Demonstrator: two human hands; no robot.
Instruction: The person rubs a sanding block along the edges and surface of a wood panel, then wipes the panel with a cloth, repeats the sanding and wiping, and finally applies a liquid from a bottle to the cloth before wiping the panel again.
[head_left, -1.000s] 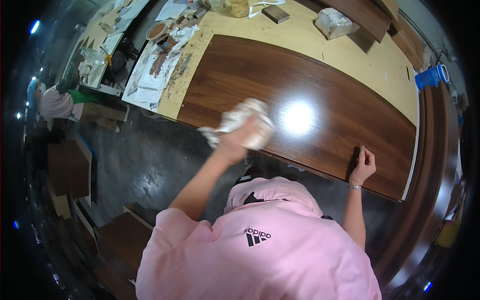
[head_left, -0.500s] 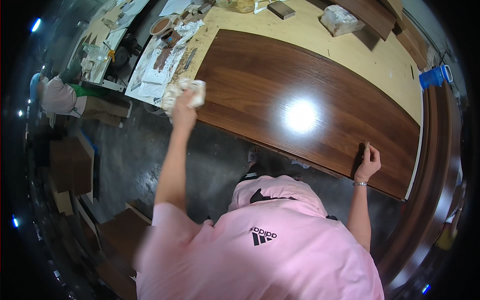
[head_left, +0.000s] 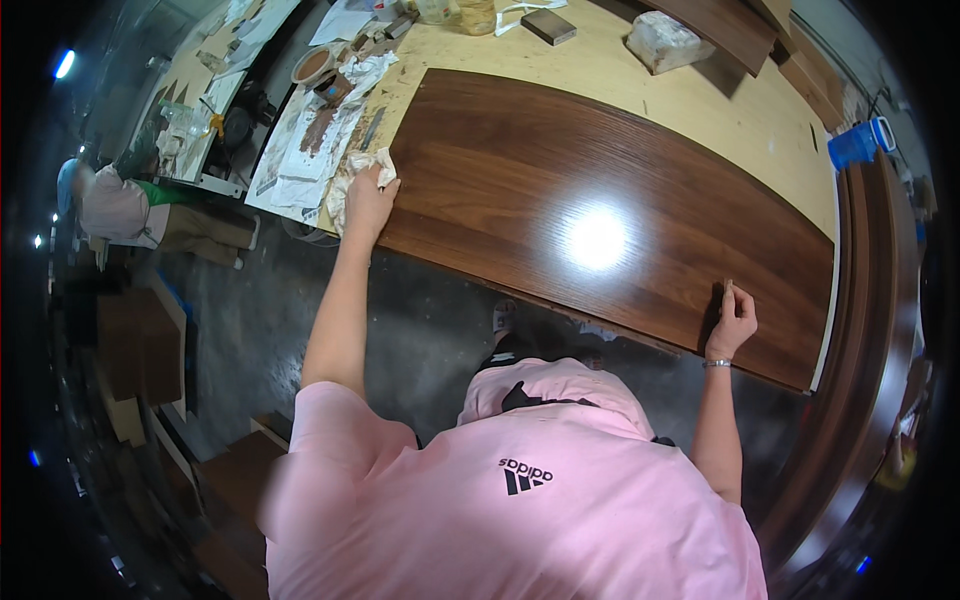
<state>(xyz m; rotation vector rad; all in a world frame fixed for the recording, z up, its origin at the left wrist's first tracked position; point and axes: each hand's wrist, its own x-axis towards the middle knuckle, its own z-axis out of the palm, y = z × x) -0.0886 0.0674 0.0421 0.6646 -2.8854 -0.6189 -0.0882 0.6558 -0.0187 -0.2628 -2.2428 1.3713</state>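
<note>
A woodworking finishing shop: a large stained wood panel lies on a plywood workbench, stain-smeared paper and a small bowl beyond the rag-holding hand, board offcuts on the concrete floor.

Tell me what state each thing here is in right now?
dark wood panel: lying flat on the workbench, glossy, a lamp glare on it.
white rag: crumpled, pressed at the panel's left end.
left hand: closed on the rag.
right hand: resting on the panel's near edge, holding nothing.
blue cup: tipped on its side.
stained paper sheets: spread out, smeared brown.
</note>
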